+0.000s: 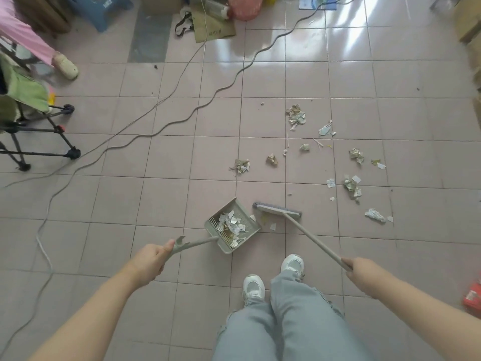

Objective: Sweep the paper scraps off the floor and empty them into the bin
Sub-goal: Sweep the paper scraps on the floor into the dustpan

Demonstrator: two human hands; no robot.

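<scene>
My left hand (pixel 152 261) grips the long handle of a grey-green dustpan (pixel 250 230) resting on the pink tiled floor in front of my feet. White paper scraps (pixel 233 224) lie inside the pan. My right hand (pixel 360 272) holds the stick of a broom whose grey head (pixel 277 209) sits on the floor just right of the pan's mouth. A couple of small scraps (pixel 272 226) lie between broom and pan. Several crumpled paper scraps (pixel 352 187) are scattered over the tiles further ahead and to the right. No bin is identifiable.
Two long cables (pixel 166 126) snake across the floor from upper middle to lower left. A wheeled frame with green fabric (pixel 26 110) stands at left, beside another person's foot (pixel 65 65). Cardboard, bags and a blue stool (pixel 104 11) line the far edge. A red item (pixel 472 295) lies at right.
</scene>
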